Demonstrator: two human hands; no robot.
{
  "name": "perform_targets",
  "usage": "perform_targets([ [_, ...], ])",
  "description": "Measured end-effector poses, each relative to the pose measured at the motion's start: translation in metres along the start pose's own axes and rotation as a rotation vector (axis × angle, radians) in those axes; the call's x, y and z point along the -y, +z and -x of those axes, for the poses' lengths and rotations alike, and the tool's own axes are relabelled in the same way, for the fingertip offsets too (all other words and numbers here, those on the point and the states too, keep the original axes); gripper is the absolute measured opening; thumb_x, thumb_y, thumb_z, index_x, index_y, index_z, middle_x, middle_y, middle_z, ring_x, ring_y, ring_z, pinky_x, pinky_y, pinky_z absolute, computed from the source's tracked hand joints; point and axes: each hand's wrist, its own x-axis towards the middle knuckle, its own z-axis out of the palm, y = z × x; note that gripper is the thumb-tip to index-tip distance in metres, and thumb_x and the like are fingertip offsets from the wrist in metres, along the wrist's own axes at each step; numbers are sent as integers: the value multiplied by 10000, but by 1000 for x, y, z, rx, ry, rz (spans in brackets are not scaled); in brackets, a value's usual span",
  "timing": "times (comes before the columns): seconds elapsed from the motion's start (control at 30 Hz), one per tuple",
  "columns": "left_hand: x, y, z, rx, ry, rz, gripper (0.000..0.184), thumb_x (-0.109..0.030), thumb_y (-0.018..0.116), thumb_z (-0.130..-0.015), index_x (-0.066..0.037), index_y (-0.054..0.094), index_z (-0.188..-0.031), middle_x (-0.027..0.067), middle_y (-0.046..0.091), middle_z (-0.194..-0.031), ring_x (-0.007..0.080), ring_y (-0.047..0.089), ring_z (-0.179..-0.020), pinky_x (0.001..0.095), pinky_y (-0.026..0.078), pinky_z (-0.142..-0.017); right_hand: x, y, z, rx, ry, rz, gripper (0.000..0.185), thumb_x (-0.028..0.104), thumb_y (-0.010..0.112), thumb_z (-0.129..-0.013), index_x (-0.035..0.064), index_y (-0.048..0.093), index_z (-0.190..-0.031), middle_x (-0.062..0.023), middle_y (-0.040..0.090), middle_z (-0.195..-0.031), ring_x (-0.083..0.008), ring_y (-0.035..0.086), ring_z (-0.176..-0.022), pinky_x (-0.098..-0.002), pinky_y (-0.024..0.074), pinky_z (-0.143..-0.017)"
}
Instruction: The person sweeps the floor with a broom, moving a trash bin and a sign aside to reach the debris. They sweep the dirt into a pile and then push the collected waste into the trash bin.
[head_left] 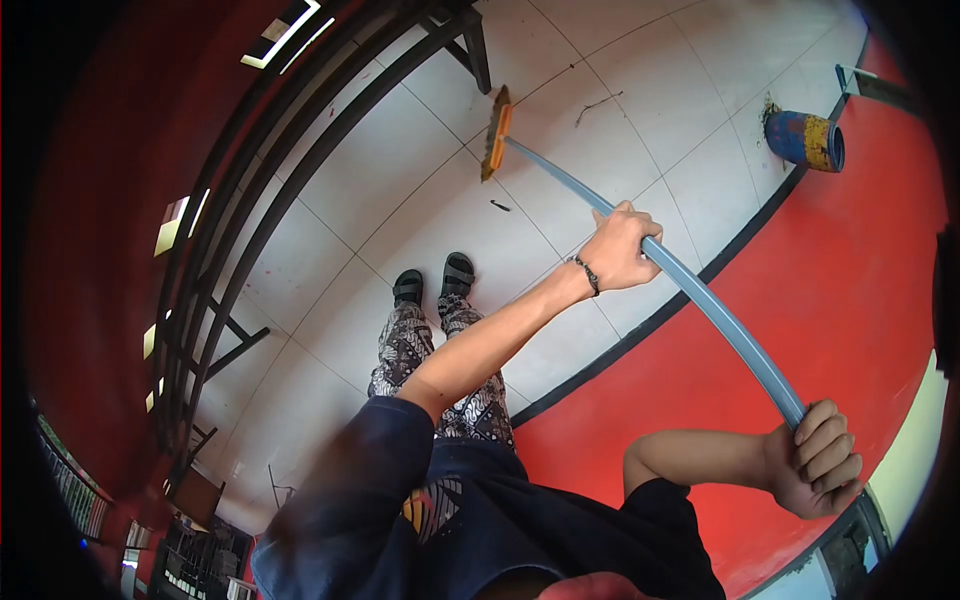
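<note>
A broom with a long grey handle (722, 318) and an orange head (498, 135) stretches diagonally across my view. Its dark bristles meet the pale tiled floor. Partway along the handle, my left hand (625, 247), with a dark bracelet at the wrist, is wrapped round it. My right hand (822, 462) is closed round the handle's upper end. A small dark scrap (500, 205) lies on the tiles just below the broom head. Farther out is a thin twig-like piece (598, 104).
A red wall (640, 400) with a dark skirting strip runs along my right. A blue and yellow container (803, 140) is near that wall. Long dark wooden furniture (300, 170) with legs lines the left. My sandalled feet (458, 272) are on the tiles.
</note>
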Motion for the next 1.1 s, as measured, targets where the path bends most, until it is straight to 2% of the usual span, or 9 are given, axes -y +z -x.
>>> perform_targets([
  [0.1,47,-45,38,-201,-136,-181,320,-179,709,-708,-10,481,-562,121,514,-580,306,469,-671,410,411,-700,-62,2,4,-82,161,-177,408,218,312,-979,163,316,-575,24,331,-448,-108,283,-395,-308,343,-536],
  [0.2,136,-101,53,-342,-223,-346,286,-216,697,-714,-14,541,-584,135,560,-600,336,527,-726,459,402,-750,-172,21,45,-315,257,-213,388,202,290,-982,153,284,-597,8,287,-449,-127,236,-421,-339,341,-555],
  [0.23,173,-120,53,-260,-286,-439,253,-247,705,-713,-35,612,-611,120,628,-681,340,571,-830,579,385,-858,-204,29,63,-362,265,-216,370,199,309,-960,153,281,-594,3,285,-448,-131,250,-430,-345,341,-559],
  [0.27,198,-136,52,-244,-296,-475,243,-255,701,-714,-39,631,-628,110,640,-705,337,571,-869,616,362,-873,-226,38,79,-428,273,-217,359,199,319,-947,153,280,-593,1,287,-448,-132,259,-436,-351,345,-563],
  [0.47,259,-177,38,-104,-268,-494,213,-252,676,-684,-60,624,-610,55,644,-690,279,567,-865,634,349,-893,-271,72,118,-634,332,-156,341,221,361,-911,162,290,-583,7,282,-454,-139,288,-472,-367,363,-637],
  [0.77,305,-111,30,-105,-104,-500,191,-257,694,-627,-81,624,-604,38,592,-643,265,517,-791,652,340,-834,-266,21,172,-820,579,-63,344,243,377,-894,180,282,-570,13,294,-490,-132,348,-562,-364,378,-813],
  [0.8,308,-99,25,-92,-114,-331,191,-260,701,-615,-84,627,-604,35,593,-652,263,510,-790,643,325,-834,-262,15,177,-871,571,-50,344,244,378,-894,183,281,-570,16,292,-490,-129,346,-560,-362,376,-815],
  [0.87,308,-74,27,-24,-93,-361,176,-242,704,-613,-87,621,-597,18,572,-642,256,503,-812,711,262,-897,-249,6,194,-933,524,-42,346,232,364,-903,177,277,-573,19,286,-490,-130,343,-538,-366,368,-805],
  [1.1,229,32,45,231,-91,-405,139,-197,700,-589,-95,621,-643,1,563,-699,261,499,-887,829,147,-923,-143,-42,239,-1091,525,66,361,220,357,-922,184,259,-576,17,267,-484,-127,329,-530,-351,364,-768],
])
